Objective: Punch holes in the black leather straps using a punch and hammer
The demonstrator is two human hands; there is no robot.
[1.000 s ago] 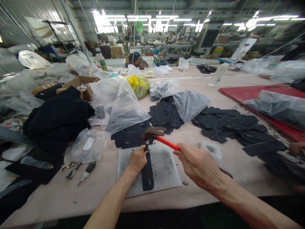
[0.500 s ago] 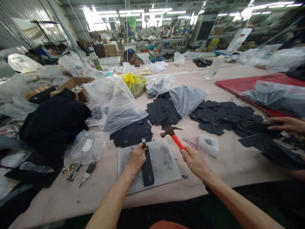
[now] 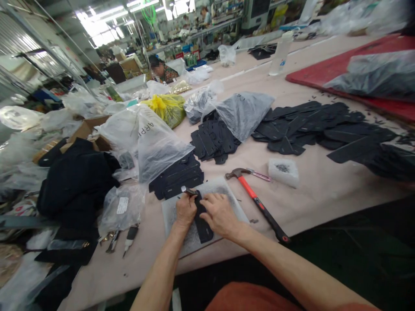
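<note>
My left hand (image 3: 186, 211) is closed round a metal punch (image 3: 189, 191), which leans over with its head to the upper left. Beneath it a black strap-like piece (image 3: 204, 229) lies on a pale, speckled board (image 3: 220, 186). My right hand (image 3: 222, 214) reaches over this piece from the right, thumb and fingers apart, fingertips at its edge. To the right, a claw hammer (image 3: 251, 194) with a red and black handle lies on the table, its head by a pink-handled small tool (image 3: 259, 175). My left hand hides part of the punch.
Stacks of black pieces (image 3: 177, 175) and a loose heap of them (image 3: 298, 127) lie beyond the board. A white foam block (image 3: 283, 172) holds small dark bits. Plastic bags (image 3: 152, 138) crowd the left, with a screwdriver-like tool (image 3: 130, 239) nearby. A person (image 3: 162, 71) sits farther back.
My right hand has let go of the hammer, now lying on the table, and moved left to the black piece. The punch has tipped over in my left hand. The co-worker's hand at right has gone.
</note>
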